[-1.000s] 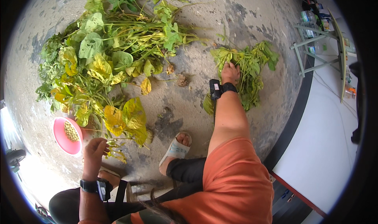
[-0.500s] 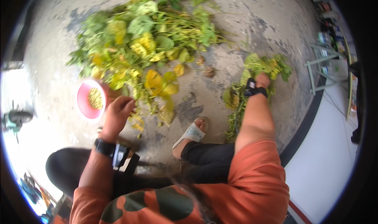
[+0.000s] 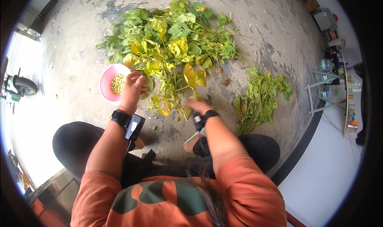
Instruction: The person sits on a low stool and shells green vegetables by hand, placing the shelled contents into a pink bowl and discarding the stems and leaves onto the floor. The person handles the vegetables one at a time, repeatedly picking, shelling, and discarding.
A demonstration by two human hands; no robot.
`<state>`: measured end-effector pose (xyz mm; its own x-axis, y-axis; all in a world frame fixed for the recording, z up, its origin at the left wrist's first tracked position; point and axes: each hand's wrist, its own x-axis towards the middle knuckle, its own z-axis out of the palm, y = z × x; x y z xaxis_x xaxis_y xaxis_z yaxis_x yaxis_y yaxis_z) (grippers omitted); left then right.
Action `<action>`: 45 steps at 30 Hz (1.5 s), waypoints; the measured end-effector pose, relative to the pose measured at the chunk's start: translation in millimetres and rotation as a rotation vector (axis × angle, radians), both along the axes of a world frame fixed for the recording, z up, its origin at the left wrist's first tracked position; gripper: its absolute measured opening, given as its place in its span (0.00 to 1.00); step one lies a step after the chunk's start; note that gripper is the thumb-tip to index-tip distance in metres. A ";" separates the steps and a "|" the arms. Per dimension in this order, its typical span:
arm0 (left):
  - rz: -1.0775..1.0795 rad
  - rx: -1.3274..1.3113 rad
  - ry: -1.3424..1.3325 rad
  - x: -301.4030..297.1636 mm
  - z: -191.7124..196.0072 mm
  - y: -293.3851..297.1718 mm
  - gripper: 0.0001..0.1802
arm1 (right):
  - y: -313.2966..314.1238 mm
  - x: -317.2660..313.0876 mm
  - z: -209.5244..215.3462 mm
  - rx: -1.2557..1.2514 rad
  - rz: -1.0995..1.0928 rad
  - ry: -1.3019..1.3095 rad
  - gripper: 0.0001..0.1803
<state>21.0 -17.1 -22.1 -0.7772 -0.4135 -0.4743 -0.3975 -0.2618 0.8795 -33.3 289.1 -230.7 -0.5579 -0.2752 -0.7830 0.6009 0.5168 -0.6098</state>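
Pink bowl (image 3: 113, 83): on the concrete floor (image 3: 72, 55) at the person's left, holding pale shelled beans, just beside the plant pile so pickings have a short trip.
Left hand (image 3: 133, 88): at the bowl's right rim, grip curled around a small green bit among the leaves; whether it is a pod cannot be told.
Plant pile (image 3: 171, 43): green and yellowing leafy stalks heaped straight ahead, stem ends pointing toward the seated person, within easy reach of both arms.
Right hand (image 3: 198, 106): low over the stalk ends nearest the knees, blurred; grip looks loosened and holding nothing, though that is not sure.
Small green heap (image 3: 261, 93): set apart at the right, likely kept separate from the main pile.
Surroundings: a wheel (image 3: 22, 85) at far left, a metal rack (image 3: 329, 91) with bottles at far right; the pile's stalks crowd the bowl's edge.
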 end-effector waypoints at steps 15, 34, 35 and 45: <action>0.042 -0.128 0.212 8.4 4.2 -4.4 0.22 | -104.2 -31.6 164.4 -0.038 -0.305 0.209 0.25; -0.475 -0.299 0.401 -4.2 58.7 67.1 0.14 | -91.3 -9.8 285.4 -0.501 -0.307 0.146 0.38; -0.500 -0.332 0.376 -4.9 55.4 68.1 0.14 | -89.6 -12.0 282.6 -0.484 -0.296 0.155 0.38; -0.420 -0.059 0.124 -17.2 -12.6 58.9 0.10 | -69.4 -29.4 212.1 -0.383 -0.118 -0.050 0.21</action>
